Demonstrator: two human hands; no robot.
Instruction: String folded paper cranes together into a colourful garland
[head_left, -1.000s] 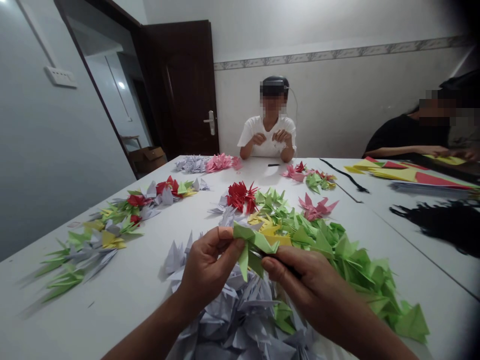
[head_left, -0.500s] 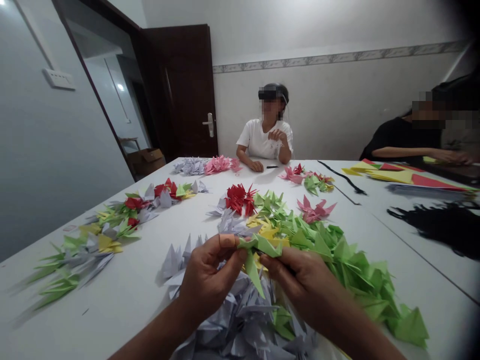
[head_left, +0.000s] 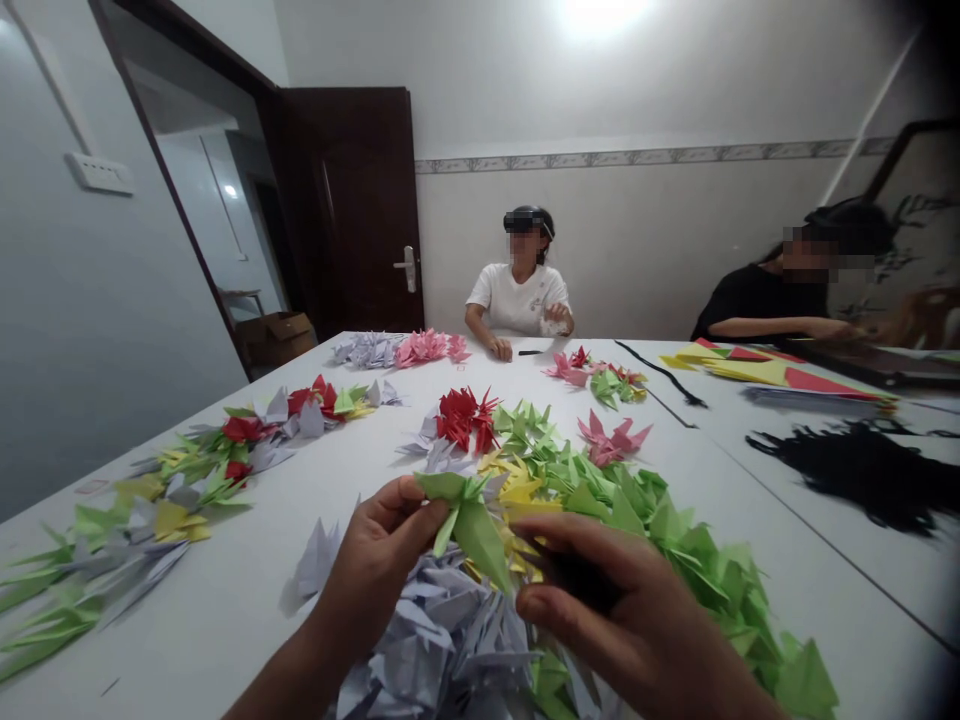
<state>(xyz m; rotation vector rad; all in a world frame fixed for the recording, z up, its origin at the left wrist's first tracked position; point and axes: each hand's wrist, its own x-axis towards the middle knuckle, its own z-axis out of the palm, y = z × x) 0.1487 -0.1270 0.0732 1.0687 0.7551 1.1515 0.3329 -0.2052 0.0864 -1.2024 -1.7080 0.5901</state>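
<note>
A green folded paper piece [head_left: 469,520] is held above the near edge of the counter [head_left: 247,590], over a heap of pale lilac folded papers [head_left: 442,640]. The left hand [head_left: 375,575] is closed on it: its upper flap is pinched between thumb and fingertips, so that the long pointed flap hangs free and can be worked. The right hand [head_left: 607,615] is brought in from the other side, its fingers curled toward the lower tip of the piece; whether that grip is actually closed on the paper cannot be told, since the contact is hidden behind the fingers.

A long band of green folded pieces [head_left: 675,560] is laid from the middle of the counter toward the near right corner, with yellow pieces [head_left: 517,490] at its inner end. Red pieces [head_left: 465,415] and pink pieces [head_left: 607,440] are grouped further in, apparently sorted by colour. A mixed row of folded pieces [head_left: 187,470] is strung along the left edge.

At the far edge a person in a white shirt [head_left: 521,295] is seated, and at the right edge a person in a black top [head_left: 757,300] beside flat coloured sheets [head_left: 765,365]. A dark tangle [head_left: 862,465] lies near them.
</note>
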